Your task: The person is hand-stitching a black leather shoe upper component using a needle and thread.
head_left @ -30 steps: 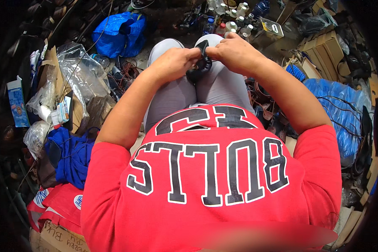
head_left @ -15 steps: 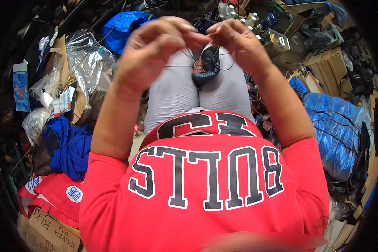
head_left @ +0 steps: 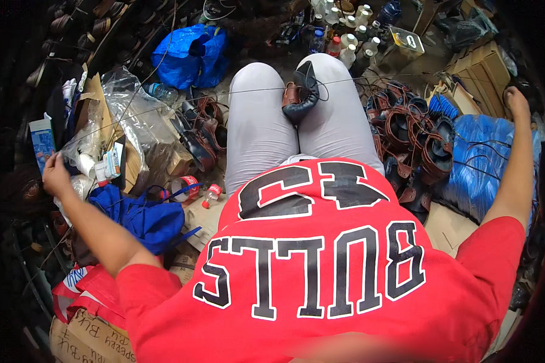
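Note:
A dark navy and brown leather shoe [head_left: 301, 97] sits between my knees, its lining and opening partly in view. Thin dark thread [head_left: 406, 75] runs out from both sides of it, nearly straight, with a small loop at the shoe's right edge. Far out to the left, my left hand [head_left: 56, 176] is closed with the thread's one end leading to it. My right hand [head_left: 516, 101], stretched wide to the right, is closed in a fist at the other end. Neither hand touches the shoe.
Piles of similar brown and dark shoes [head_left: 406, 130] lie right of my legs, more [head_left: 204, 136] on the left. Several bottles [head_left: 348, 48] stand ahead. A blue bag [head_left: 191, 54], clear plastic [head_left: 124, 91], a blue-wrapped bundle [head_left: 484, 163] and cardboard [head_left: 481, 69] surround me.
Both hands have moved from close together above the shoe to far apart, left and right. The thread is drawn out long between them; the shoe stays between my knees.

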The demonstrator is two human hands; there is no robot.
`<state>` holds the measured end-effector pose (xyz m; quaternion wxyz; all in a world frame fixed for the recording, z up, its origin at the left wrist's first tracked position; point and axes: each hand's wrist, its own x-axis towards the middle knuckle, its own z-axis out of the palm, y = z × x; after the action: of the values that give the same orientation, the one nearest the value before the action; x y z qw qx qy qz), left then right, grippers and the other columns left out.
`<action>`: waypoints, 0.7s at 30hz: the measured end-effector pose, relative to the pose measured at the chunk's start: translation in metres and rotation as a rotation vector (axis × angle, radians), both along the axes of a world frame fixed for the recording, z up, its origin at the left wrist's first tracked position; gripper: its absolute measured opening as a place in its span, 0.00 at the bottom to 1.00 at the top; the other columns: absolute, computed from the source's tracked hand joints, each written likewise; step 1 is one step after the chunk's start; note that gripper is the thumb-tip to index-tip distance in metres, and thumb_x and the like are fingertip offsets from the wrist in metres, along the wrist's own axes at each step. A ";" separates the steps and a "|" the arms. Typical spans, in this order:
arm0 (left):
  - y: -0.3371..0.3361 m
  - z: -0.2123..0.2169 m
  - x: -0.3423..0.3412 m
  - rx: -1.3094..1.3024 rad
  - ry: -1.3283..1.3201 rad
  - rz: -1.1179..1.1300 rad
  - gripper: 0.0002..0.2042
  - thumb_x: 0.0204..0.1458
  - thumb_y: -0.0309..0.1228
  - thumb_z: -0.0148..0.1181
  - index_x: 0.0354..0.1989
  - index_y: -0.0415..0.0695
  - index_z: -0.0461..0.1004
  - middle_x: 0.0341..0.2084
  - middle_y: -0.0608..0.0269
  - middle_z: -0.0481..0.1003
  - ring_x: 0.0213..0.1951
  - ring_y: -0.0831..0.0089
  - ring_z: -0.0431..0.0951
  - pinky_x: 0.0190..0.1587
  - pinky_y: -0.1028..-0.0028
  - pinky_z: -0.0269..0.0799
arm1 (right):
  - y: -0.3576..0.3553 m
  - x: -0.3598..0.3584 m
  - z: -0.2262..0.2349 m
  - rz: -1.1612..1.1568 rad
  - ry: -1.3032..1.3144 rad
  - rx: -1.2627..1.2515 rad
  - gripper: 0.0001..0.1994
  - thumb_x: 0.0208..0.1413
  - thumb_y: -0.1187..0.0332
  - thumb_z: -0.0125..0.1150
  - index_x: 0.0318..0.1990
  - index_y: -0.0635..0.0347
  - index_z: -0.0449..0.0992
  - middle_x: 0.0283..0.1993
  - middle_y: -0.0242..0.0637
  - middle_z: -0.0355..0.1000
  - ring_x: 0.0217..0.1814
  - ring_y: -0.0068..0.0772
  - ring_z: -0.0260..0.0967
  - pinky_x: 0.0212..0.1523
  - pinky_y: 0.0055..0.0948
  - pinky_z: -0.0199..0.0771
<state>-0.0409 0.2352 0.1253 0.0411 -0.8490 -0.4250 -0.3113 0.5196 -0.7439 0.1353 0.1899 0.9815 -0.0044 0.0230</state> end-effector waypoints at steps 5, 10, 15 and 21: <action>-0.176 -0.114 0.136 -0.505 -0.232 -0.738 0.17 0.45 0.17 0.49 0.44 0.42 0.76 0.34 0.65 0.76 0.37 0.75 0.72 0.41 0.75 0.67 | 0.234 -0.107 -0.106 0.466 0.462 0.836 0.23 0.52 0.62 0.57 0.57 0.44 0.66 0.54 0.41 0.69 0.54 0.34 0.66 0.53 0.31 0.64; -0.356 -0.117 0.191 -0.838 -0.004 -1.094 0.11 0.51 0.22 0.52 0.42 0.41 0.75 0.39 0.56 0.76 0.42 0.74 0.74 0.47 0.76 0.67 | 0.373 -0.213 -0.136 0.529 1.041 1.375 0.21 0.53 0.60 0.59 0.52 0.58 0.70 0.40 0.33 0.71 0.38 0.19 0.63 0.42 0.22 0.65; -0.302 -0.126 0.180 -1.079 0.166 -0.752 0.14 0.53 0.37 0.56 0.20 0.41 0.71 0.16 0.73 0.65 0.23 0.84 0.62 0.26 0.79 0.59 | 0.365 -0.198 -0.124 0.345 1.016 1.466 0.13 0.52 0.60 0.58 0.21 0.52 0.65 0.19 0.17 0.52 0.22 0.12 0.47 0.23 0.18 0.47; -0.221 -0.145 0.130 -1.216 -0.298 -0.617 0.10 0.53 0.37 0.56 0.31 0.43 0.74 0.25 0.72 0.70 0.31 0.84 0.66 0.33 0.82 0.59 | 0.272 -0.155 -0.144 -0.031 0.820 1.536 0.10 0.55 0.59 0.55 0.38 0.54 0.72 0.23 0.20 0.56 0.22 0.15 0.50 0.27 0.18 0.55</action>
<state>0.0893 0.0146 -0.0198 -0.5907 -0.7515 -0.2642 -0.1289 0.3650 -0.4722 -0.0084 -0.5380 0.7685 0.0365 -0.3444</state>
